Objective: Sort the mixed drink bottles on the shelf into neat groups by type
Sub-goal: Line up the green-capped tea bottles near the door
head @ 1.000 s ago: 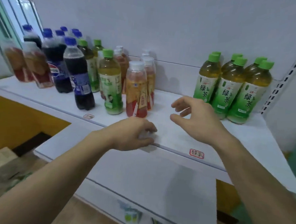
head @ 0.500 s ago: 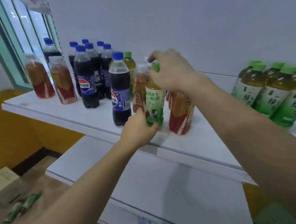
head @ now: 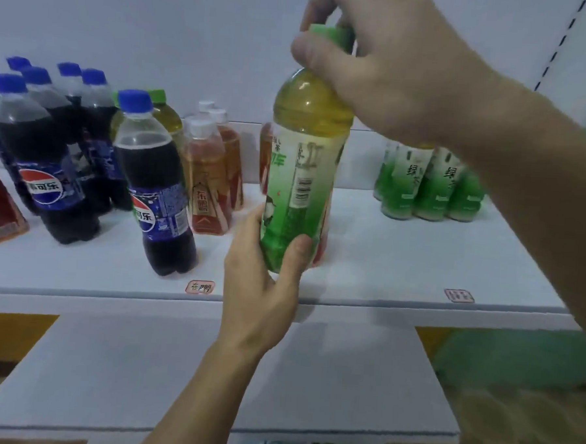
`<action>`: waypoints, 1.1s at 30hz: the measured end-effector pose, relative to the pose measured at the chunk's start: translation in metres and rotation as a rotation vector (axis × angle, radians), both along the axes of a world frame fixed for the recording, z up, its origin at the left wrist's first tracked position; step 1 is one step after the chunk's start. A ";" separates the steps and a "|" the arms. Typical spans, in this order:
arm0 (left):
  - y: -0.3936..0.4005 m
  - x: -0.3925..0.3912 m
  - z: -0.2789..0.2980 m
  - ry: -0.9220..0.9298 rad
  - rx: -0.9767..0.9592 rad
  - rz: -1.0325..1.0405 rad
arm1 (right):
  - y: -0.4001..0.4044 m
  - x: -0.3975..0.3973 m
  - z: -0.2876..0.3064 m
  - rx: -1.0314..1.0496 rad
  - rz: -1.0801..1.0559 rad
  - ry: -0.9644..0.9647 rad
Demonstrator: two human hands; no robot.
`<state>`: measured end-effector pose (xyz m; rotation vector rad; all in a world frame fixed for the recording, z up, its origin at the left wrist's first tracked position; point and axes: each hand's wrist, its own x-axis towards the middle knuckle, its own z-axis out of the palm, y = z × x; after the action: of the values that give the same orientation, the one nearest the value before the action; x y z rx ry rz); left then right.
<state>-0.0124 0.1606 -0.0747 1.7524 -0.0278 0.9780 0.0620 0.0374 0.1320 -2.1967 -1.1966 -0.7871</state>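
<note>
Gripping its green cap, the right hand (head: 388, 64) has lifted the green tea bottle (head: 304, 175) off the shelf (head: 401, 261) since half a second ago, the left hand (head: 264, 281) cupping its base, so it looks bound for its group. Right of the hands stand about four green teas (head: 429, 185); left, some four amber drinks (head: 207, 183), one more green tea (head: 165, 113) and at least seven Pepsi bottles (head: 157, 187).

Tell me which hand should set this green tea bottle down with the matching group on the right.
Right. The right hand grips the green tea bottle at its cap, on the side of the green tea group; the left hand only cups its base.
</note>
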 end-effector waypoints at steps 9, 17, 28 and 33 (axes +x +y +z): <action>-0.099 0.074 0.007 0.088 -0.257 -0.616 | -0.121 0.064 0.019 -0.065 0.130 0.192; -0.188 0.166 0.015 0.283 0.034 -0.305 | -0.200 0.146 0.008 -0.063 -0.018 0.113; -0.248 0.257 -0.007 0.524 -0.021 -0.222 | -0.241 0.251 -0.041 -0.151 -0.161 0.184; -0.252 0.262 -0.017 0.482 0.018 -0.116 | -0.249 0.269 -0.053 -0.107 -0.138 0.227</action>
<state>0.2498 -0.0919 -0.0920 1.9392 0.1692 0.4555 0.3305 -0.2117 0.0794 -2.4028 -1.0044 -0.5188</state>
